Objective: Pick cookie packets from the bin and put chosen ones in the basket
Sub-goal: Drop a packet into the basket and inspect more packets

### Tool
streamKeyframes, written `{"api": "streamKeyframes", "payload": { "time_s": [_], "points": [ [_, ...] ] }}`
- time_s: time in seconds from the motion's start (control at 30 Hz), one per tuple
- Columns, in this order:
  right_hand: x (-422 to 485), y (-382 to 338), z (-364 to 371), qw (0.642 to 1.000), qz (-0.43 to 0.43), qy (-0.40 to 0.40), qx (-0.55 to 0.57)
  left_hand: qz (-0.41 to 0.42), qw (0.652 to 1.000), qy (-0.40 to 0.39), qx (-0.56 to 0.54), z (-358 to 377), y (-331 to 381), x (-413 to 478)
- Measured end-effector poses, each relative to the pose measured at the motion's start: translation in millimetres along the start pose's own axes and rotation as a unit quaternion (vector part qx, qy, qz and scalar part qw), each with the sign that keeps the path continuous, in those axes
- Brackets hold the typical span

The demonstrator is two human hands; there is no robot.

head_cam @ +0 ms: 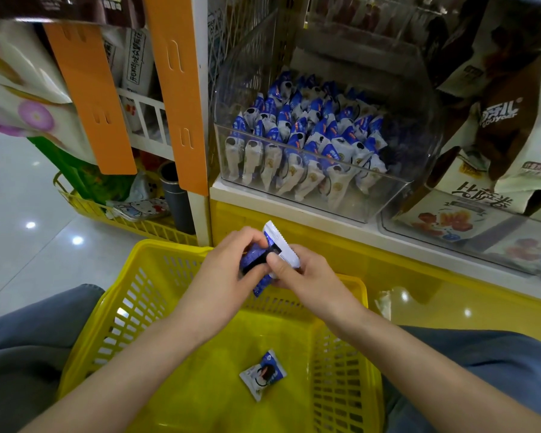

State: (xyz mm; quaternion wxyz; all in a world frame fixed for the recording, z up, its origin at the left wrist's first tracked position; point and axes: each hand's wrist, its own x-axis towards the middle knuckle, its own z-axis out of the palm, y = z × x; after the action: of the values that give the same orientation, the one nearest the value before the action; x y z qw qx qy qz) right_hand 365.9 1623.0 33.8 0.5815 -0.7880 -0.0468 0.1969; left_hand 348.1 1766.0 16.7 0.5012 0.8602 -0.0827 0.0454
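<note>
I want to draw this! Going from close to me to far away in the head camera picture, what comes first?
Single packet in the basket → yellow basket's far rim → packets held in both hands → clear bin of cookie packets.

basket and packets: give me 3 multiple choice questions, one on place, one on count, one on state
1. Where does the clear bin of packets sit?
A. on the floor
B. on the shelf above the basket
C. inside the basket

2. How many packets lie on the floor of the yellow basket?
A. none
B. one
C. four

3. What are the hands doing?
A. both hold packets
B. both empty
C. one rests on the bin

Answers: 1 B, the bin stands on the ledge; 2 B, a single loose packet; 3 A, left hand and right hand grip the held packets.
</note>
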Motion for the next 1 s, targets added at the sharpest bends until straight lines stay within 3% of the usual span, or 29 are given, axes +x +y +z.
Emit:
{"api": "streamKeyframes", "payload": {
  "time_s": [0.13, 0.33, 0.47, 0.53, 0.63, 0.73, 0.83, 1.0],
  "points": [
    [1.3, -2.3, -3.5, 1.0, 0.02, -0.003, -0.023, 0.028, 0.999, -0.004, 0.033, -1.1, 4.0, -0.7],
    [5.3, -2.5, -5.4, 0.996, 0.057, -0.01, 0.064, 0.032, 0.992, 0.044, 0.113, -3.0, 5.4, -2.6],
    [6.2, -6.9, -3.9, 0.982, 0.047, 0.041, 0.176, 0.05, 0.977, 0.102, 0.178, -8.3, 10.8, -2.6],
    [6.8, -8.5, -5.0, 0.973, 0.033, 0.068, 0.22, -0.001, 0.985, 0.103, 0.14, -8.4, 10.2, -2.2],
    [6.5, -7.6, -6.6, 0.978, 0.031, 0.082, 0.187, -0.087, 0.992, 0.086, 0.024, -4.9, 7.5, 2.0],
    [4.3, -5.9, -5.4, 0.992, 0.031, 0.027, 0.121, -0.142, 0.98, 0.058, -0.123, -3.6, 7.6, 6.8],
    [3.2, -2.8, -4.0, 0.995, 0.038, -0.016, 0.088, -0.125, 0.988, 0.04, -0.085, -0.6, 5.8, 4.6],
    [2.7, -3.1, -3.7, 0.994, 0.038, -0.022, 0.105, -0.085, 0.994, 0.028, -0.068, 0.7, 3.9, 3.2]
  ]
}}
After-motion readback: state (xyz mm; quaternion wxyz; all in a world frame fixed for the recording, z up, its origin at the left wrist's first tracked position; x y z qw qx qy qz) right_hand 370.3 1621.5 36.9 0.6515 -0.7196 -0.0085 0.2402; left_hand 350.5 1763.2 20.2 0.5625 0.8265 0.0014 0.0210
